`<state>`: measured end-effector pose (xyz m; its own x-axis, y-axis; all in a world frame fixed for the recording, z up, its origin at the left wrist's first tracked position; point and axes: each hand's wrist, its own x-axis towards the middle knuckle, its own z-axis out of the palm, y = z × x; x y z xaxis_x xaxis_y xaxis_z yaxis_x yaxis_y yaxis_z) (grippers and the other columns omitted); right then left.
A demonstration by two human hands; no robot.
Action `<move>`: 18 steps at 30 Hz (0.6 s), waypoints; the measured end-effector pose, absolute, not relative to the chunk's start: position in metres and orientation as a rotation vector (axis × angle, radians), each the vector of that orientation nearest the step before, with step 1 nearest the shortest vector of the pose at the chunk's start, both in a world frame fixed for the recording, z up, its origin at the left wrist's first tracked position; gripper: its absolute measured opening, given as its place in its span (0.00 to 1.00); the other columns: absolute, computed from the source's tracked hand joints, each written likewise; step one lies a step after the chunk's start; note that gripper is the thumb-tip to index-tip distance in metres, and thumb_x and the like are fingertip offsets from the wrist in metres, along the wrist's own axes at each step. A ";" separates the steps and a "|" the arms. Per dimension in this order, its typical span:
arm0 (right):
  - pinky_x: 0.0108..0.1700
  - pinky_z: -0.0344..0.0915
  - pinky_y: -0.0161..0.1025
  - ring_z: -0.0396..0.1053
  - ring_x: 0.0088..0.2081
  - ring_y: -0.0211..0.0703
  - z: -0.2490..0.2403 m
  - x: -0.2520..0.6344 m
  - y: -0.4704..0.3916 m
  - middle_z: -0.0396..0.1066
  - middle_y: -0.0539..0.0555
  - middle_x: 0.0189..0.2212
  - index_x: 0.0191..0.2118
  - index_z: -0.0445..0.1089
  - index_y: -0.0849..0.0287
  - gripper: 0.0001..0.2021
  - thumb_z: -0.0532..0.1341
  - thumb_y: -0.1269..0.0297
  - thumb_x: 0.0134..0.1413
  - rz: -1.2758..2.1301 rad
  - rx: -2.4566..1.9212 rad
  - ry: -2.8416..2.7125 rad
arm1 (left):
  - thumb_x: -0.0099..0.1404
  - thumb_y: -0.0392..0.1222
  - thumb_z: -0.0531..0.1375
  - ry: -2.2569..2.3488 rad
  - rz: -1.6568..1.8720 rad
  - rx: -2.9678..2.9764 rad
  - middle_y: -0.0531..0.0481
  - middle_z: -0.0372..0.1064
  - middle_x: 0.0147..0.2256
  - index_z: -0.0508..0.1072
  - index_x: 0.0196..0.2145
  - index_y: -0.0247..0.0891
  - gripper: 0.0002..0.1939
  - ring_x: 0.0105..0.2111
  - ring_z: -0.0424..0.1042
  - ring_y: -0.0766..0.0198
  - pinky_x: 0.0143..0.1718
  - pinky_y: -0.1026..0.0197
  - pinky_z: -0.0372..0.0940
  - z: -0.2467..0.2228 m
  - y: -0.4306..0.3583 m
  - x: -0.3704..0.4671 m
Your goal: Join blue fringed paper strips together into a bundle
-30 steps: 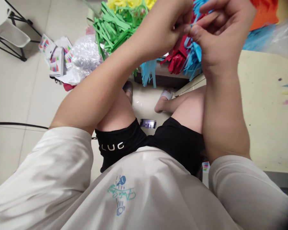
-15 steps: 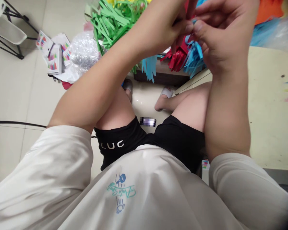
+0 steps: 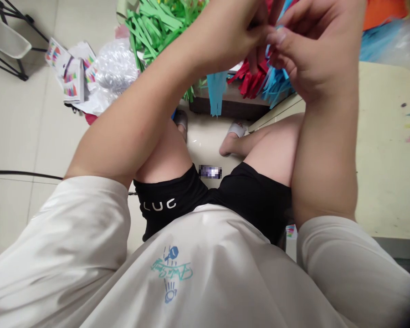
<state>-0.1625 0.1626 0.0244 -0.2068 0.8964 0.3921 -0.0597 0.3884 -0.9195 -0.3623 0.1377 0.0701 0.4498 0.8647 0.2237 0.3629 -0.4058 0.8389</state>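
My left hand (image 3: 251,38) and my right hand (image 3: 314,48) meet at the top of the view, thumbs and fingertips pinched together. A thin blue paper strip (image 3: 284,10) shows between them, and its full shape is hidden by my fingers. Below my left wrist hangs a light blue fringed paper piece (image 3: 216,91); my forearm covers its upper end. Red paper fringe (image 3: 249,82) and more blue paper fringe (image 3: 277,87) droop just beneath my hands. Whether these join the strip in my fingers I cannot tell.
Green paper strips (image 3: 157,34) are heaped beyond my left forearm. Clear plastic wrap (image 3: 114,68) and printed packets (image 3: 71,82) lie to the left, near a folding chair (image 3: 8,38). A pale tabletop (image 3: 382,159) is at right, with orange paper (image 3: 386,12) beyond it.
Both hands stay pinched together, with small finger shifts. The light blue fringed piece has swung slightly and hangs narrower. The whole view has shifted a little.
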 end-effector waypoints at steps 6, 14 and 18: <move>0.24 0.54 0.34 0.68 0.23 0.32 0.023 -0.164 0.161 0.72 0.52 0.25 0.28 0.70 0.63 0.53 0.88 0.18 0.15 1.056 -0.730 -1.454 | 0.78 0.16 0.57 1.036 0.800 1.978 0.57 0.85 0.38 0.78 0.44 0.27 0.13 0.34 0.82 0.78 0.36 0.73 0.61 0.072 0.134 -0.362; 0.30 0.62 0.35 0.62 0.23 0.29 0.019 -0.165 0.167 0.66 0.51 0.22 0.27 0.68 0.60 0.42 0.88 0.29 0.29 0.860 -0.828 -1.481 | 0.80 0.22 0.64 1.182 0.889 1.999 0.54 0.82 0.36 0.80 0.40 0.31 0.10 0.36 0.71 0.76 0.41 0.67 0.53 0.066 0.142 -0.356; 0.33 0.64 0.36 0.65 0.26 0.30 0.020 -0.157 0.171 0.70 0.49 0.26 0.32 0.66 0.57 0.41 0.86 0.29 0.37 0.863 -0.846 -1.521 | 0.80 0.23 0.62 1.207 0.855 1.974 0.53 0.78 0.34 0.81 0.40 0.35 0.12 0.37 0.71 0.73 0.42 0.66 0.58 0.067 0.147 -0.357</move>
<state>-0.1569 0.1707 0.0196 -0.1046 0.8787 0.4657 0.0505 0.4724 -0.8799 -0.3572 0.1465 0.0672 0.3596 0.9140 0.1879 0.4811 -0.3541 0.8020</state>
